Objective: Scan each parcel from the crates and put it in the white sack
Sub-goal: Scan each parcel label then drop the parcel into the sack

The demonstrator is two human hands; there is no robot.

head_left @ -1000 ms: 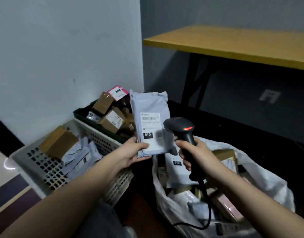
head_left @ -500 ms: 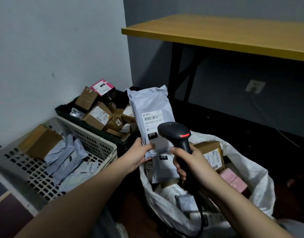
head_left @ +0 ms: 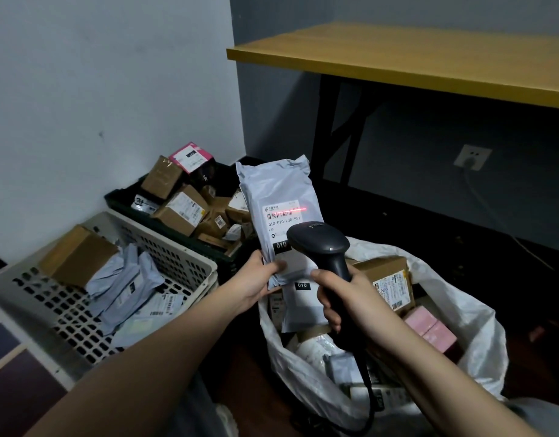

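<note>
My left hand (head_left: 256, 280) pinches the lower edge of a grey mailer parcel (head_left: 276, 197) and holds it upright over the white sack (head_left: 480, 329). My right hand (head_left: 350, 298) grips the handle of a black barcode scanner (head_left: 319, 244), its head just below the parcel's label. A red scan line lies across the barcode on that label. The sack holds several parcels, among them a brown box (head_left: 384, 271), a pink box (head_left: 429, 329) and another grey mailer (head_left: 300, 305).
A white perforated crate (head_left: 183, 257) at the left holds a brown box and several grey mailers. Behind it a dark crate (head_left: 164, 228) is full of small cardboard boxes. A yellow-topped table (head_left: 413, 61) stands at the right, with a wall socket (head_left: 472, 156) below it.
The parcel and scanner have stayed close together, and a red scan line now shows on the label's barcode. My view has shifted slightly to the left.
</note>
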